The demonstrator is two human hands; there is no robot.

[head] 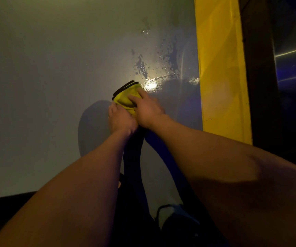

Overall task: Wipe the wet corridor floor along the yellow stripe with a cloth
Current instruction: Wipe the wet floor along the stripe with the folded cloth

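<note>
On wet floor (54, 77), one cloth (125, 97), two hands (134, 114)

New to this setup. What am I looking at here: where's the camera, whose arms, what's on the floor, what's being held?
There is no robot here. A person wears one wide-angle camera on the head, looking forward and down, so both bare forearms reach into view from the bottom. The surface is a grey corridor floor with a yellow stripe running along its right side. Water droplets and smears lie on the floor just left of the stripe, beyond the hands, with a bright light reflection among them. Both hands meet on a yellow cloth with a dark edge, bunched on the floor. The right hand lies over the cloth with its fingers on top; the left hand takes a grip on its near end. A dark shoe shows at the bottom.
</note>
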